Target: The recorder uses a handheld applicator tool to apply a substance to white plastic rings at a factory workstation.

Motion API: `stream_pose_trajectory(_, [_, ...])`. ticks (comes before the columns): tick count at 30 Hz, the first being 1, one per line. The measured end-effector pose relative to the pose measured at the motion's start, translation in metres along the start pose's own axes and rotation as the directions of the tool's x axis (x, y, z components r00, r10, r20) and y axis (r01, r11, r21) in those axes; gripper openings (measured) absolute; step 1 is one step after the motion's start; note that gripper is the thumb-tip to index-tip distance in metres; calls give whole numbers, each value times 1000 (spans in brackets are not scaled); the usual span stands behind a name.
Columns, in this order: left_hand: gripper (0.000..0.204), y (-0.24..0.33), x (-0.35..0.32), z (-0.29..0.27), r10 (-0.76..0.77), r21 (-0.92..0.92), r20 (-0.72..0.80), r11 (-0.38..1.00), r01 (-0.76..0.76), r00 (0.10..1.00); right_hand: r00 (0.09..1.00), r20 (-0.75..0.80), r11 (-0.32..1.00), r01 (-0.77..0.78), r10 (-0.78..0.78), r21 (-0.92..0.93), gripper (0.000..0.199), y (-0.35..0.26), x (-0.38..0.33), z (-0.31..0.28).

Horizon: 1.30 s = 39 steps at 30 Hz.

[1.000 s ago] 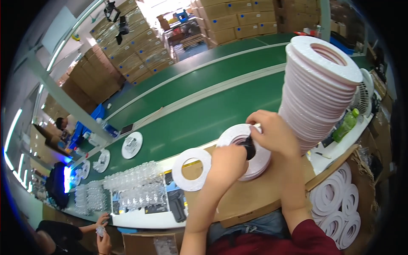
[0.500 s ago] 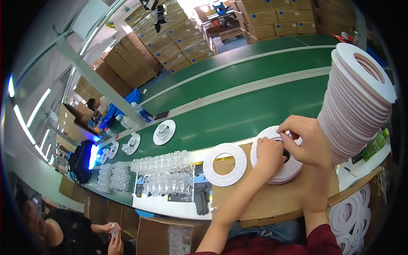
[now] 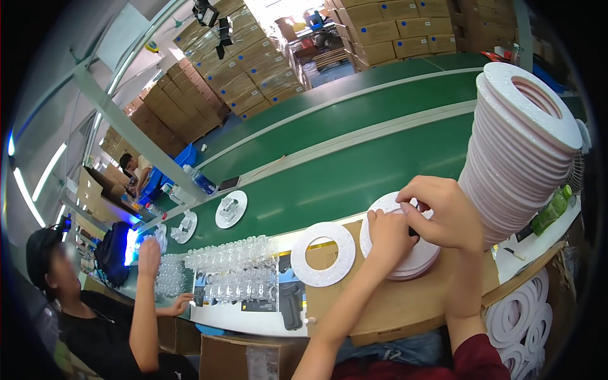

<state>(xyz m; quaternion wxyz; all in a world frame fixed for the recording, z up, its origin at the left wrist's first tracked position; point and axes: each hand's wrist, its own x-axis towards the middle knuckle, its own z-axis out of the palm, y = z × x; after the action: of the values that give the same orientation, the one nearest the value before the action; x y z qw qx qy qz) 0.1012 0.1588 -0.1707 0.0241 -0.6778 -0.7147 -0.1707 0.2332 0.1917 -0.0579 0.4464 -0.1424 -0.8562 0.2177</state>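
Note:
My left hand (image 3: 387, 235) presses flat on a short pile of white foam rings (image 3: 405, 259) lying on a brown cardboard sheet (image 3: 392, 304). My right hand (image 3: 443, 212) hovers over the same pile with fingers curled on a small dark object that is mostly hidden. A single white foam ring (image 3: 323, 253) lies flat just left of the pile. A tall leaning stack of white foam rings (image 3: 519, 145) rises right of my hands.
A green conveyor belt (image 3: 354, 164) runs behind the cardboard, carrying rings with clear pieces (image 3: 230, 208). Several clear glass pieces (image 3: 231, 259) crowd the bench at left. A seated person in black (image 3: 95, 316) works at lower left. More foam rings (image 3: 519, 316) sit under the bench at right.
The view has swung right and down slightly. Both hands stay on the short ring pile, with the right hand shifting a little over its centre.

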Motion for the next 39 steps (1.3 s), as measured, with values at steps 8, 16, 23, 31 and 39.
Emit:
stream_pose_trajectory(8, [25, 1, 15, -7, -8, 25, 106, 1000, 6, 994, 999, -30, 997, -28, 26, -68, 11, 4, -2, -4])
stream_pose_trajectory(16, [36, -12, 12, -82, 31, -103, 37, 994, -27, 999, 977, -161, 990, -139, 137, -2, 15, -11, -6, -13])
stream_pose_trajectory(23, [40, -28, 18, -108, 36, -435, -229, 890, -135, 973, 949, 12, 949, -314, 314, 6, 61, -5, -2, -9])
stream_pose_trajectory(31, [43, -40, 23, -116, -94, -669, -201, 740, -66, 975, 943, 234, 962, -261, 238, 73, 93, 1, 6, 7])
stream_pose_trajectory(39, [39, -33, 13, -122, -82, -790, -179, 607, -93, 980, 983, -50, 985, -175, 175, 1, 53, 5, 5, 17])
